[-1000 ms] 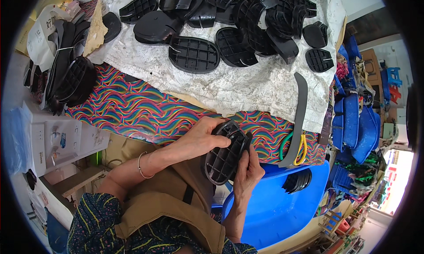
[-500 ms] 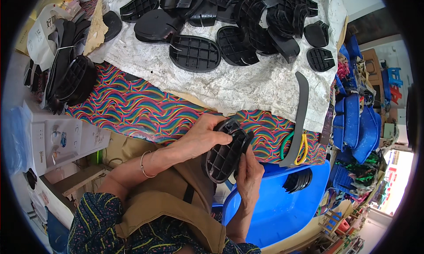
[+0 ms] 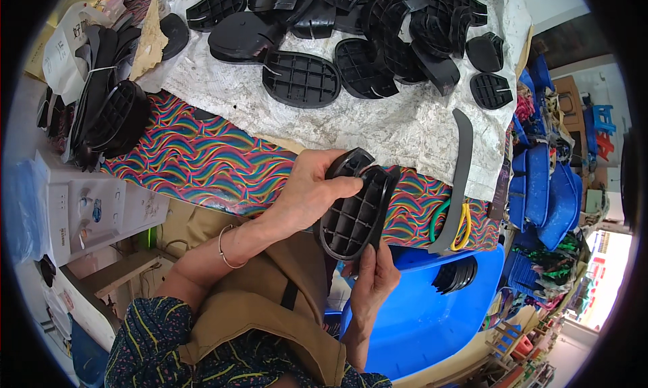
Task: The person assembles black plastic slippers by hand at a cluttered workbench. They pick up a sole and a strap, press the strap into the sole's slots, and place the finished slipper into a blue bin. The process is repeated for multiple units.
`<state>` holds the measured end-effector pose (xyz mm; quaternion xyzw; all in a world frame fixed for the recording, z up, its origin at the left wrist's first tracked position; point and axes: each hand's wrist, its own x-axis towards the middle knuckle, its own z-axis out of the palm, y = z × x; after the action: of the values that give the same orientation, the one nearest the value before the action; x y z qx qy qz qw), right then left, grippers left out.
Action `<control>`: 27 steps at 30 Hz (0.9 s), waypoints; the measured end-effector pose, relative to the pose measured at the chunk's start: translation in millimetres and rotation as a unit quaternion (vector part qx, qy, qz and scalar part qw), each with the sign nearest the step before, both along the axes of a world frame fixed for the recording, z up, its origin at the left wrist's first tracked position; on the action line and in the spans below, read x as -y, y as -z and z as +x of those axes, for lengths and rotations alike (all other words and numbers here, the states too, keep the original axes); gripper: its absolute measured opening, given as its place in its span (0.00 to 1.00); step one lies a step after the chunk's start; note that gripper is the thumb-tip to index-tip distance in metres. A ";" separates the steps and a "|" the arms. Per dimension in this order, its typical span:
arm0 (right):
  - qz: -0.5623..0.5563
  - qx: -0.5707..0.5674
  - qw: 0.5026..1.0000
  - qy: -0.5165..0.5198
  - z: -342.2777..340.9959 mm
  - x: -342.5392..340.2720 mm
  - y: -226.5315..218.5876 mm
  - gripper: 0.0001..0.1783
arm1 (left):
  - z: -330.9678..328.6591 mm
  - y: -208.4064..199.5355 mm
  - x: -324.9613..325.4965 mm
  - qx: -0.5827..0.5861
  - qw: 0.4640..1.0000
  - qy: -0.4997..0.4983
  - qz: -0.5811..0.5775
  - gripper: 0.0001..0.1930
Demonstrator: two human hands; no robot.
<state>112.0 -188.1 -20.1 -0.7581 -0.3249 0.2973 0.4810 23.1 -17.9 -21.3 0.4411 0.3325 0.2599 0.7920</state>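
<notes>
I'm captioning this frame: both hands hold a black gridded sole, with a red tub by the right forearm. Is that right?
Not quite: the tub is blue, not red, as the head view shows. The left hand and right hand do hold the black gridded sole.

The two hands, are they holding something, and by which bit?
A black shoe sole. The left hand grips its upper left side, thumb over the gridded face; the right hand pinches its lower right edge.
</notes>
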 end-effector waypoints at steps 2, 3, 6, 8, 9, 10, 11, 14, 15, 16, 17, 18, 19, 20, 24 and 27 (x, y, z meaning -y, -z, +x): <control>0.002 -0.026 1.000 0.008 -2.6 0.7 -1.7 0.13 | 0.0 -0.9 0.1 0.004 1.000 -0.003 0.016 0.11; 0.008 -0.038 0.999 0.011 -3.5 1.0 -1.8 0.13 | 0.4 -1.6 0.3 0.010 1.000 -0.005 0.024 0.10; 0.033 -0.050 0.998 0.021 -7.7 1.9 3.0 0.12 | 2.1 -2.8 1.0 0.014 0.999 -0.016 0.049 0.10; 0.042 -0.052 0.997 0.024 -10.3 2.1 3.8 0.12 | 2.6 -5.1 1.6 0.011 0.998 -0.024 0.054 0.09; 0.041 -0.055 0.997 0.023 -11.4 1.4 2.2 0.12 | 2.3 -7.6 1.7 0.009 0.998 -0.028 0.051 0.09; 0.040 -0.059 0.997 0.022 -12.1 1.2 0.7 0.12 | 2.3 -8.8 2.0 0.007 0.998 -0.031 0.048 0.09; 0.035 -0.080 0.996 0.021 -12.1 1.7 -0.3 0.12 | 3.1 -7.5 3.0 0.005 0.998 -0.042 0.054 0.09; 0.021 -0.116 0.993 0.026 -12.6 3.4 -2.2 0.12 | 6.0 -5.5 7.7 0.004 0.996 -0.070 0.062 0.08; 0.017 -0.109 0.993 0.032 -13.0 2.7 -2.3 0.12 | 6.7 -7.6 8.3 0.006 0.995 -0.076 0.059 0.08; 0.013 -0.103 0.994 0.038 -13.3 2.1 -2.4 0.12 | 6.8 -8.9 8.9 0.007 0.995 -0.082 0.057 0.08; 0.012 -0.111 0.993 0.041 -13.6 1.8 -2.7 0.12 | 6.4 -8.9 9.2 0.005 0.995 -0.085 0.059 0.08; 0.011 -0.119 0.992 0.045 -13.6 1.9 -3.3 0.13 | 6.0 -8.1 9.8 0.003 0.994 -0.089 0.061 0.08; 0.010 -0.128 0.991 0.049 -13.5 2.3 -3.6 0.13 | 5.8 -7.4 10.8 0.001 0.994 -0.092 0.063 0.08; 0.027 -0.148 0.987 0.053 -12.3 4.3 -0.4 0.13 | 6.1 -6.8 13.5 0.000 0.992 -0.108 0.063 0.07; 0.067 -0.187 0.978 0.070 -2.2 7.7 9.6 0.14 | 15.4 -9.4 28.1 0.006 0.979 -0.176 0.098 0.06; 0.080 -0.212 0.966 0.125 0.4 -3.4 -3.2 0.14 | 13.8 -8.7 41.7 -0.019 0.969 -0.170 0.178 0.11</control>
<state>112.4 -184.7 -16.9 -0.6710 -0.1408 0.3619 0.6316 37.0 -59.6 -12.6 0.5167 0.3655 0.4371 0.6391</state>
